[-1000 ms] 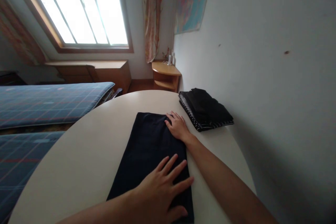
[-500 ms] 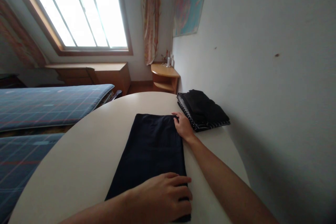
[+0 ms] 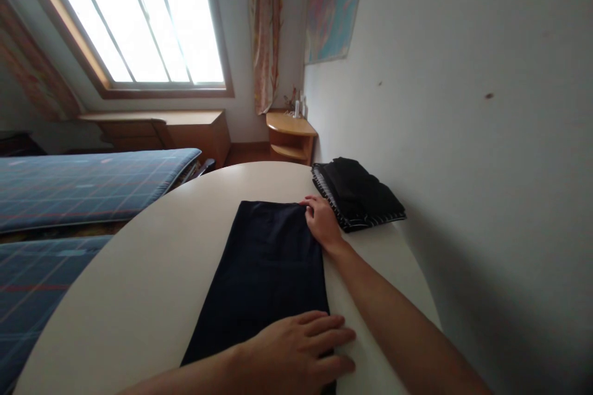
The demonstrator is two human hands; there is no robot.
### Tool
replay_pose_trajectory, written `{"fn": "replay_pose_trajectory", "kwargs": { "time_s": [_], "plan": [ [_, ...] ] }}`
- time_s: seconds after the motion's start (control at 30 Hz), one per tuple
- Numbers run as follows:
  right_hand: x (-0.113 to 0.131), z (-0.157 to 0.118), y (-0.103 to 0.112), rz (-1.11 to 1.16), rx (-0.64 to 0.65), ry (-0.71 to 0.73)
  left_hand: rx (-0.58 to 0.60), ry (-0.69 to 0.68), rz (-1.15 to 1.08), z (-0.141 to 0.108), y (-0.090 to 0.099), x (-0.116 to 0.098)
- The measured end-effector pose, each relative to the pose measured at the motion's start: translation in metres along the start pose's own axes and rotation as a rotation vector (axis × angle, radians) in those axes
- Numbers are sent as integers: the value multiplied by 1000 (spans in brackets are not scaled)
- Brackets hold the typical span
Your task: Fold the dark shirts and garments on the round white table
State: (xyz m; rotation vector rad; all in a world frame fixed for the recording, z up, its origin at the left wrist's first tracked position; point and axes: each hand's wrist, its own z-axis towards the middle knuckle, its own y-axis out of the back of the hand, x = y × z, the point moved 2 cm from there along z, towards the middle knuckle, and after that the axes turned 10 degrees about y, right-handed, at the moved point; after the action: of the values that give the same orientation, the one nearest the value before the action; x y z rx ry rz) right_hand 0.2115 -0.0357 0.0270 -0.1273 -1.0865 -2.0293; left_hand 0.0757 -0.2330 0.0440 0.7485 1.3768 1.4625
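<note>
At lower centre, the left hand (image 3: 301, 349), loosely open, and right hand (image 3: 323, 222), half-curled, grip unclear, touched a rectangular navy cloth (image 3: 262, 271).

Bright window (image 3: 152, 18), patterned curtains (image 3: 267, 31), pale wall (image 3: 440, 105), wooden corner shelf (image 3: 291, 124)

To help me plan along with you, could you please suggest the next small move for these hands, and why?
I would probably curl the left hand around the right edge of the dark cloth, since that hand stretches over this edge while the right hand sits at the cloth's far right corner.
</note>
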Motion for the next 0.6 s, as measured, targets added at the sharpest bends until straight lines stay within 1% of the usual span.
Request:
{"fn": "replay_pose_trajectory", "kwargs": {
  "time_s": [0.07, 0.13, 0.17, 0.23, 0.27, 0.33, 0.37, 0.4, 0.43, 0.47, 0.5, 0.53, 0.6],
  "plan": [
    [18, -2, -3, 3, 108, 111, 18, 10, 1, -1, -4, 1],
    [33, -6, -10, 15, 282, 203, 28, -1, 7, -3, -9, 2],
    [38, -9, -14, 5, 372, 219, 29, -13, 13, -3, -10, 1],
    [43, -13, -21, -44, 510, 188, 34, -47, 14, -5, -10, 0],
    [43, -14, -23, -72, 548, 156, 44, -65, -1, -6, -8, -2],
    [42, -14, -24, -118, 579, 100, 96, -87, -72, -9, 1, -4],
    [41, -14, -24, -134, 583, 79, 132, -68, -120, -11, 7, -4],
    [40, -14, -24, -147, 584, 63, 161, -17, -162, -13, 13, -2],
    [40, -13, -24, -161, 581, 49, 173, 74, -188, -16, 18, 3],
    [39, -13, -24, -177, 575, 37, 161, 206, -192, -20, 21, 10],
    [37, -13, -24, -194, 567, 22, 121, 360, -167, -25, 22, 21],
    [36, -13, -24, -213, 556, 4, 57, 532, -120, -30, 22, 33],
    [34, -13, -26, -253, 534, -42, -36, 860, -7, -43, 16, 62]
  ]
}}
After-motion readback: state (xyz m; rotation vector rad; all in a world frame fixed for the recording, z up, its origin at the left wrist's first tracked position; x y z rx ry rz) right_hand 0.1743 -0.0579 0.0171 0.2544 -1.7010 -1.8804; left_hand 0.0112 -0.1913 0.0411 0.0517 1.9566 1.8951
